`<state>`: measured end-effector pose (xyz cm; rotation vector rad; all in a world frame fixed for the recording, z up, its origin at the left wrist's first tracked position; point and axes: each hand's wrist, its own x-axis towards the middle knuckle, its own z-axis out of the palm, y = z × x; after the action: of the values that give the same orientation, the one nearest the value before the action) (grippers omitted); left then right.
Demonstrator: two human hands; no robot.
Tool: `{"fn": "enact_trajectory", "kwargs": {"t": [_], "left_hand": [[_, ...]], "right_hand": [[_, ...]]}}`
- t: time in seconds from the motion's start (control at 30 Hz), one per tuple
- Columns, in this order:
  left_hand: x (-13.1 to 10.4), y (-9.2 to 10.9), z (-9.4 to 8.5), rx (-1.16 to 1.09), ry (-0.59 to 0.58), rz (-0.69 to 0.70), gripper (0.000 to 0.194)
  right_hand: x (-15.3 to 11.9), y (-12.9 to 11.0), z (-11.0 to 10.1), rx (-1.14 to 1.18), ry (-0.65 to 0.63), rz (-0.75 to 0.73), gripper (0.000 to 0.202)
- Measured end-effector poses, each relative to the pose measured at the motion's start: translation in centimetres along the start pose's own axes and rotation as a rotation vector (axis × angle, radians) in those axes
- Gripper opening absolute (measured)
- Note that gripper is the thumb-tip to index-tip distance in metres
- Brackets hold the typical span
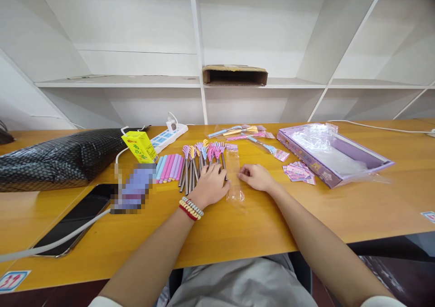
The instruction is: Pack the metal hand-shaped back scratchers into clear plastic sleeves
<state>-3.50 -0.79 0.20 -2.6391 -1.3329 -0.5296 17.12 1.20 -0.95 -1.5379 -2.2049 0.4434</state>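
Note:
My left hand (211, 184), with beaded bracelets on its wrist, lies palm down over the metal rods of several small back scratchers (192, 169). Its fingers are stretched out and a little apart; the thumb reaches to the edge of a clear plastic bag (234, 175) with a pink header card. The bag lies flat and looks empty. On the bag's other side my right hand (255, 177) rests on the table, fingers curled in, with nothing visible in them. Left of the back scratchers is a row of blue, pink and purple handle tubes (169, 167).
Bagged back scratchers (238, 131) lie behind. To the right are pink printed cards (299, 173) and a purple open box (335, 180) holding clear bags. Leftward: a yellow carton (140, 146), power strip (170, 137), phone (76, 221) with cable, and black wrapped bundle (61, 157).

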Motion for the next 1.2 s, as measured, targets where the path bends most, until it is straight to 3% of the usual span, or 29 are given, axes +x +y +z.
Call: {"fn": "enact_trajectory", "kwargs": {"t": [0.43,1.2], "left_hand": [[0.19,0.01,-0.12,-0.009,0.038,-0.017,0.028],[0.17,0.01,-0.28,-0.010,0.004,0.001,0.026]], "right_hand": [[0.05,-0.33,-0.09,-0.047,-0.033,0.021,0.016],[0.10,-0.19,0.01,-0.046,-0.029,0.013,0.013]]}}
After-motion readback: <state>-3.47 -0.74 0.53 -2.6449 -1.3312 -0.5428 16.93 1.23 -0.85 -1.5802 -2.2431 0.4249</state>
